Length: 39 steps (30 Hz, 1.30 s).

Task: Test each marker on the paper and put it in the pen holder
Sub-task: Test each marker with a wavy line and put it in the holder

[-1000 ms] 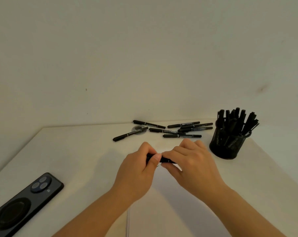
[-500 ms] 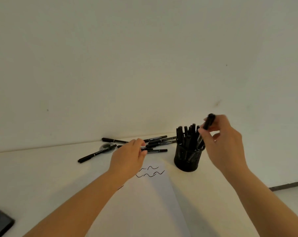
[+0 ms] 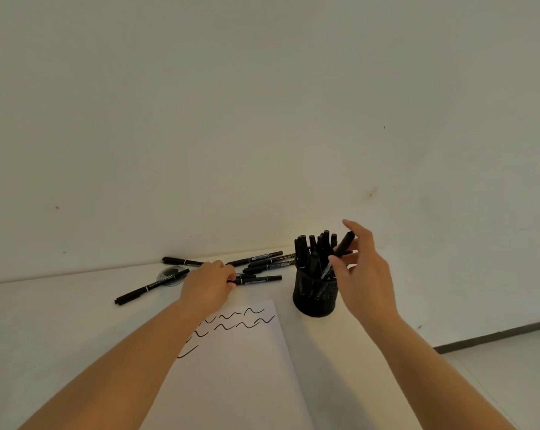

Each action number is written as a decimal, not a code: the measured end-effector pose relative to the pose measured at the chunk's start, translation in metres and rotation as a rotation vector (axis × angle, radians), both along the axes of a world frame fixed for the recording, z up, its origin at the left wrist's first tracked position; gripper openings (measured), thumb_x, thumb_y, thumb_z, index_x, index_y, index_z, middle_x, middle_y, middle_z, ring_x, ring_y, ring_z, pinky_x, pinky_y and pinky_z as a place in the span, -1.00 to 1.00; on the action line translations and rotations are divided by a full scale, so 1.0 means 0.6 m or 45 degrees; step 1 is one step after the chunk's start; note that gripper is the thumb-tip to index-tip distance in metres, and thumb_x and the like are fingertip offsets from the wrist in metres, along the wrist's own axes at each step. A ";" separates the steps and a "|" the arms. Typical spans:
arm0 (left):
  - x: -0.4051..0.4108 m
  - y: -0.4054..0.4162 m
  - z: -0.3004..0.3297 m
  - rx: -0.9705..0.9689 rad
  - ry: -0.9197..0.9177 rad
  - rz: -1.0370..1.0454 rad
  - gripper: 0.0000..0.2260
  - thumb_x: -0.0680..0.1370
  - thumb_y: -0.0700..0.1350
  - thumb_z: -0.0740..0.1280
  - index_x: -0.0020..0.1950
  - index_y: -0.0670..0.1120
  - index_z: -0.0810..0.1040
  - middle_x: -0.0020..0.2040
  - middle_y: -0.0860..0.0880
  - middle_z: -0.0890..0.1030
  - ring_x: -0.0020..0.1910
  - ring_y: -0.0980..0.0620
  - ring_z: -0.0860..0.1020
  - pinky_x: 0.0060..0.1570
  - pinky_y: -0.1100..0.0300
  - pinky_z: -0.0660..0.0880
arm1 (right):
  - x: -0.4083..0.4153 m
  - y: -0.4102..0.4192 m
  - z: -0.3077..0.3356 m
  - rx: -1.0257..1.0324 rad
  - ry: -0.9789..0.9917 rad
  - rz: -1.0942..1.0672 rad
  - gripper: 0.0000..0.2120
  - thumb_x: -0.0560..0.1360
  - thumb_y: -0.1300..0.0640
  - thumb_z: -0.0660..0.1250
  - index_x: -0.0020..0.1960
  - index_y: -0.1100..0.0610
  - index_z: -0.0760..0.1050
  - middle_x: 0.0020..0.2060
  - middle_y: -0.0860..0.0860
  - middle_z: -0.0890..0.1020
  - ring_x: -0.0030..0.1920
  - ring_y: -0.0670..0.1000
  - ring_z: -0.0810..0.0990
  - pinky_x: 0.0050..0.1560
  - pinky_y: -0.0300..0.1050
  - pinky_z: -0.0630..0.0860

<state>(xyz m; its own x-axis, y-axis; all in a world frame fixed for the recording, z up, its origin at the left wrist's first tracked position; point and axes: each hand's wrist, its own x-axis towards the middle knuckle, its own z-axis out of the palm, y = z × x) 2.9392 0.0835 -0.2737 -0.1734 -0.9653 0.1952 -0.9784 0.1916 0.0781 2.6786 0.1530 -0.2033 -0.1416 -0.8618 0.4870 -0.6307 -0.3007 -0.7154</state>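
Black mesh pen holder (image 3: 314, 297), black markers with white label print (image 3: 257, 259) on a white table (image 3: 60, 321), white paper (image 3: 240, 367) with black wavy test lines (image 3: 231, 321), off-white wall (image 3: 262, 119), grey floor strip (image 3: 510, 383)

Loose markers (image 3: 257, 279) on table: about seven; pen holder (image 3: 314, 297): one; paper (image 3: 240, 367): one sheet; hands: two
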 end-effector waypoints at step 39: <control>0.039 0.279 0.035 0.109 0.980 -0.009 -0.88 0.57 -0.02 0.18 -0.08 0.16 0.48 -0.30 0.21 0.58 -0.39 0.24 0.51 -0.34 0.43 0.39 | 0.257 0.100 -0.081 0.601 -0.597 0.533 -0.81 0.55 0.06 0.20 -0.15 0.05 0.55 -0.48 -0.07 0.52 -0.47 -0.21 0.45 -0.39 -0.35 0.36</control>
